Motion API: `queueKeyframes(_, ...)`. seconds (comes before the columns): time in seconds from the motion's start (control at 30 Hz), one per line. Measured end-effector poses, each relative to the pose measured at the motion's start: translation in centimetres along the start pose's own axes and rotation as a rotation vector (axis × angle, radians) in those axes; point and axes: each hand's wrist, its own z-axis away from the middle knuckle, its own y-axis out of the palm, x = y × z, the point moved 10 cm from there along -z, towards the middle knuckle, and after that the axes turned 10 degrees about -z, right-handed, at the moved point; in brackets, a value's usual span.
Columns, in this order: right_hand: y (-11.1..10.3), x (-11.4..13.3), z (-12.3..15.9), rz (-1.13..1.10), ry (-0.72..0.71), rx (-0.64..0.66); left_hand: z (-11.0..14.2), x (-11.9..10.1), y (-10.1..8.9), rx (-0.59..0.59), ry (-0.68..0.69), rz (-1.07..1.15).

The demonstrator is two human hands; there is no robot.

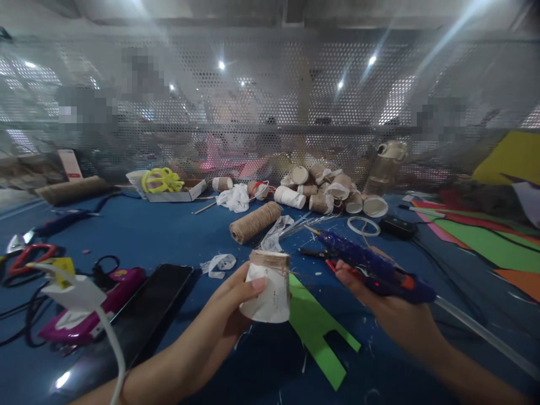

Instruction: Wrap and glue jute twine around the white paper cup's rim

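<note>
My left hand point(236, 304) is closed around a white paper cup point(268, 289), held upside down, with brown twine wound round its top band. My right hand point(394, 312) grips a blue hot glue gun point(371, 264); its nozzle points up and to the left, away from the cup. A clear glue stick point(485, 334) trails out of the gun's back toward the right. A green paper cutout point(316, 329) lies on the blue table point(169, 236) just under the cup.
A spool of jute twine point(255, 222) lies behind the cup. A heap of twine-wrapped cups point(333, 194) sits further back. A black phone point(156, 306), a pink glue gun point(90, 315) and red scissors point(29, 256) lie at left. Coloured paper sheets point(485, 236) are at right.
</note>
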Motion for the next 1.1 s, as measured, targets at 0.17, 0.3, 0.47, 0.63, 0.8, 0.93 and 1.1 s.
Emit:
queueKeyframes(0.17, 0.3, 1.6, 0.3, 0.021, -0.168, 0.092, 0.3, -0.1, 0.6, 0.046, 0.005, 0.009)
queueKeyframes(0.3, 0.7, 2.1, 0.7, -0.037, -0.192, 0.172, 0.5, -0.3, 0.9, 0.077, 0.038, 0.015)
queueKeyframes(0.47, 1.2, 2.7, 0.8, -0.048, -0.226, 0.212, 0.7, -0.6, 1.6, 0.155, 0.083, 0.02)
queueKeyframes(0.63, 1.3, 2.2, 1.4, -0.027, -0.278, 0.237, 0.5, -0.6, 1.9, 0.182, 0.081, 0.019)
queueKeyframes(0.8, 1.3, 1.9, 1.7, 0.068, -0.284, 0.259, 0.6, -0.7, 2.0, 0.19, 0.107, 0.022)
queueKeyframes(0.93, 1.3, 2.7, 1.5, 0.142, -0.317, 0.242, 0.6, -0.6, 1.8, 0.202, 0.115, 0.023)
queueKeyframes(1.1, 1.4, 2.7, 1.3, 0.181, -0.309, 0.245, 0.5, -0.1, 1.2, 0.145, 0.08, -0.014)
